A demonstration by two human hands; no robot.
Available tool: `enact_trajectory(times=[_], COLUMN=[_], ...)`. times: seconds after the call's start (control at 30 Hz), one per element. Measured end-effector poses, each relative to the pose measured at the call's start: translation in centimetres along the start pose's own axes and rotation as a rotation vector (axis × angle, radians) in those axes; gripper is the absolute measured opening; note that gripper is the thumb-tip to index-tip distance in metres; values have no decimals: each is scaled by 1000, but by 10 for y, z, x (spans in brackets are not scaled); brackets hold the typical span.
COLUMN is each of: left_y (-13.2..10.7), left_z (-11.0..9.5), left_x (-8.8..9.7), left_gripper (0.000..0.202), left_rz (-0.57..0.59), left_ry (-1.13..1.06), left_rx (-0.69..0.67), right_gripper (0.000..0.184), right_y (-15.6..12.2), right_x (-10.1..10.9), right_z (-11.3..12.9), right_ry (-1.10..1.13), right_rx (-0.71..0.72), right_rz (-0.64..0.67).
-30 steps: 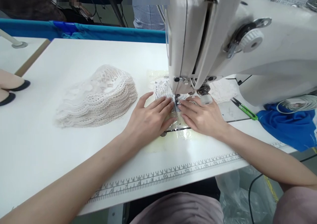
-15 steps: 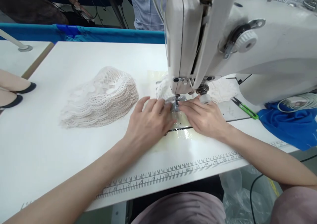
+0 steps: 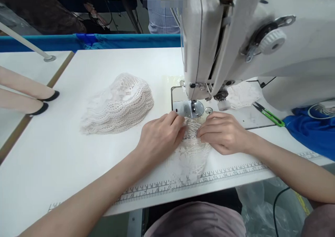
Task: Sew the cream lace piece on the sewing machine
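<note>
A piece of white lace (image 3: 192,160) lies in front of the sewing machine (image 3: 225,55), spread from near the presser foot (image 3: 193,106) down over the printed ruler. My left hand (image 3: 163,130) pinches its left edge, fingers curled. At the right edge, my right hand (image 3: 222,132) has its fingers closed on the same lace. The shiny needle plate (image 3: 183,108) shows bare just beyond both hands. To the left sits a heaped stack of lace pieces (image 3: 121,106). More pale lace (image 3: 243,94) lies under the machine arm.
Green-handled thread snips (image 3: 269,115) lie right of the needle area, beside blue cloth (image 3: 311,132). A ruler strip (image 3: 149,191) runs along the front edge. Two beige padded shapes with black tips (image 3: 26,94) reach in from the left. Another person's striped shirt (image 3: 163,20) shows behind.
Both hands have drawn back from the presser foot towards the front edge. Lace that lay behind and under the foot is now in front of it. The view has shifted slightly.
</note>
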State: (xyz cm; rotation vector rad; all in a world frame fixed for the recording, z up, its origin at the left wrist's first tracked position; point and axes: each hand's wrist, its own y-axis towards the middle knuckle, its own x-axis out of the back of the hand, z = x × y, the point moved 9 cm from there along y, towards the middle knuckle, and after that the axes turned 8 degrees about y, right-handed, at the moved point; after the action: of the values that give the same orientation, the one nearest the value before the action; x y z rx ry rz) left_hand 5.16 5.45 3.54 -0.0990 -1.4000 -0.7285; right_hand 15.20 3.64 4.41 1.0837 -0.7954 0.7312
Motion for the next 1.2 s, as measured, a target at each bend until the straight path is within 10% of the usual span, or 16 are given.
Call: enact_trajectory(times=[0.17,0.4,1.2], left_y=[-1,-5,-13], left_z=[5,7,-10], left_x=[8,34,44], left_gripper=[21,9,11], left_rz=[-74,-207,-406], left_ry=[-188,-564,-341], left_rx=[46,90,-89], right_gripper=[23,26,18], right_y=[-2,-8,-7], right_x=[8,5,6], right_z=[-2,-33,-15], right_ry=[-7,242,161], right_rx=[-58,-547,-332], right_rz=[-118,-192,-221])
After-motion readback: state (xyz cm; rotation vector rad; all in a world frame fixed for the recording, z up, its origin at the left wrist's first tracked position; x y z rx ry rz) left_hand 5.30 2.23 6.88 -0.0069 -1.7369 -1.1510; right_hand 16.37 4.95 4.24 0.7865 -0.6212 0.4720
